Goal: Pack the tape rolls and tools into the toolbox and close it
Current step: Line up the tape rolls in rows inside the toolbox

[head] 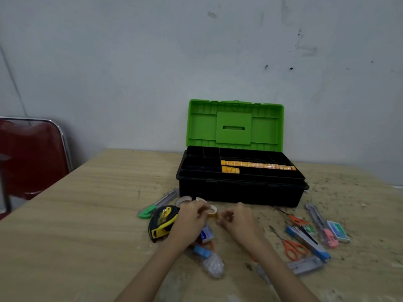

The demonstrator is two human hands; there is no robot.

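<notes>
The toolbox stands open at the far side of the desk, its green lid upright against the wall. A long row of yellow tape rolls lies in the black top tray, with a shorter row just in front at its left end.

The left hand has its grip curled round a small tape roll just in front of the box. The right hand has its grip pinched on another small roll; blur hides the detail.

On the desk: a black-and-yellow tape measure, label unreadable; a green utility knife; two orange scissors; a blue stapler; a pink-ended cutter; and a small printed box, print illegible.
</notes>
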